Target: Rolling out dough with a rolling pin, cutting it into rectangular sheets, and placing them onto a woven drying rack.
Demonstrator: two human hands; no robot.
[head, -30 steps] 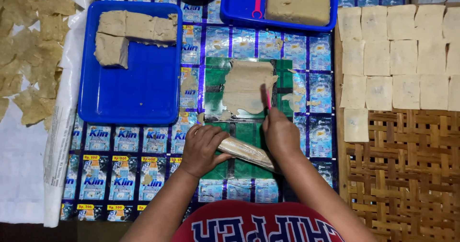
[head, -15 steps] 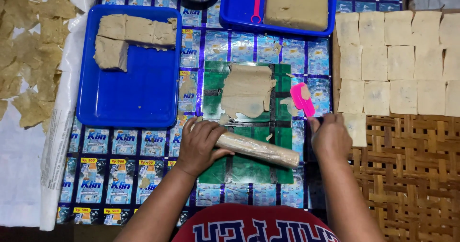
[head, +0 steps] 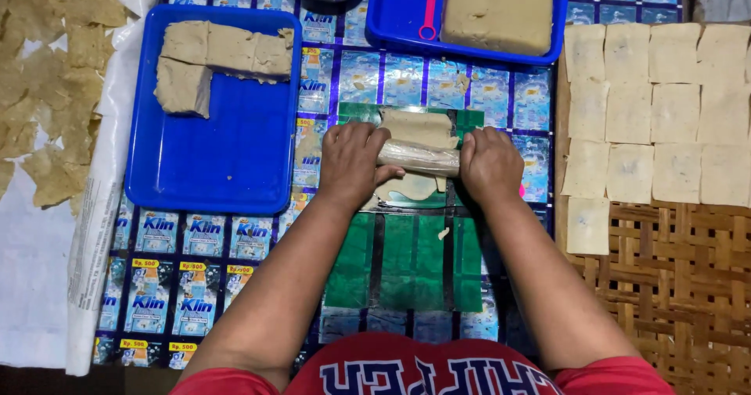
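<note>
Left hand (head: 352,160) and right hand (head: 489,164) grip opposite ends of a plastic-wrapped rolling pin (head: 418,157), fingers curled around it, pressing it onto a dough piece (head: 418,129) lying on the green sheet (head: 403,262) mid-worktop. Blue tray (head: 219,168) with dough slabs sits left; flattened squares (head: 657,105) lie on the woven mat (head: 680,285) right.

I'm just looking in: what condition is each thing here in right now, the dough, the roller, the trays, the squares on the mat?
Rolling pin: lying crosswise on the dough, gripped at both ends.
Left hand: closed on one end.
Right hand: closed on the other.
Dough sheet: partly flattened, under the pin.
Left blue tray: holds cut dough blocks along the top.
Upper blue tray: holds one whole slab.
Pink cutter: lying idle.
Flat squares: laid in rows on the woven mat.
</note>
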